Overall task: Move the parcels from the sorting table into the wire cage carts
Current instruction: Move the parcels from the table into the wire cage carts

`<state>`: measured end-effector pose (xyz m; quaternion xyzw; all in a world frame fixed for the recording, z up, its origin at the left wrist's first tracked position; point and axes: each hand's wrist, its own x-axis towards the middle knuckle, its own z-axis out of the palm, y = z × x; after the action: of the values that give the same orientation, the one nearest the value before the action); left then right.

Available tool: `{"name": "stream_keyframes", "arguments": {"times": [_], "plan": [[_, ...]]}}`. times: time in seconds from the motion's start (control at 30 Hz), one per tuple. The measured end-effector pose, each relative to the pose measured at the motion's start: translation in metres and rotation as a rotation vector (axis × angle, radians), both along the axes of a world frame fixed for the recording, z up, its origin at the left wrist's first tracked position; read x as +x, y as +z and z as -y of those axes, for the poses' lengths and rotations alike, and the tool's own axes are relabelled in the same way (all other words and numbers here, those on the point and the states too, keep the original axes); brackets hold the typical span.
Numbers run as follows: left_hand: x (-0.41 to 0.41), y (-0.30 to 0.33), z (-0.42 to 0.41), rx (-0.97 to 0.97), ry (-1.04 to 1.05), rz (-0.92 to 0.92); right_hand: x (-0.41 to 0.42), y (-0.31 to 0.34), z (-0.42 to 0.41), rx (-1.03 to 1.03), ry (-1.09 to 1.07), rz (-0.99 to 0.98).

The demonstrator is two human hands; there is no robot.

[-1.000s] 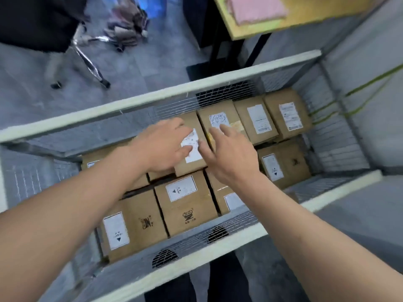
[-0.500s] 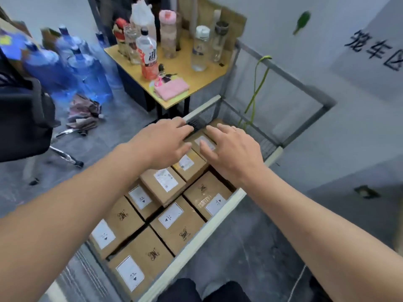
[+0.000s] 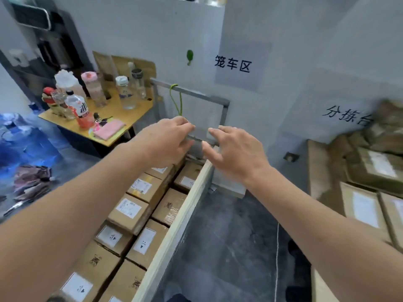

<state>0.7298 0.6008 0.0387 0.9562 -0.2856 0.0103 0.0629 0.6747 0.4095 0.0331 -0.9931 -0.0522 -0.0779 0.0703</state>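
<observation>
Pale grey walls [image 3: 135,29] fill the top of the frame, two paper signs [image 3: 232,64] with black characters taped upper right. Dark grey floor [image 3: 229,236] runs along the lower middle. At left, a small yellow table [image 3: 128,118] crowded with bottles [image 3: 125,92], a pink cloth [image 3: 109,129] at its near edge. Blue water jugs [image 3: 24,138] blur at far left.

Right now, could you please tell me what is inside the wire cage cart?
The wire cage cart holds brown labelled parcels packed in rows, at least one stacked higher. The forearms and left hand cover part, and anything beneath the top parcels is hidden.
</observation>
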Motion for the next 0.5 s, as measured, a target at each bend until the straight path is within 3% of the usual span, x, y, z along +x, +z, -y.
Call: {"name": "stream_keyframes", "arguments": {"times": [0.5], "plan": [[-0.122,0.037,0.158,-0.040,-0.471,-0.007,-0.198,0.049,0.122,0.018,-0.397,0.033]]}}
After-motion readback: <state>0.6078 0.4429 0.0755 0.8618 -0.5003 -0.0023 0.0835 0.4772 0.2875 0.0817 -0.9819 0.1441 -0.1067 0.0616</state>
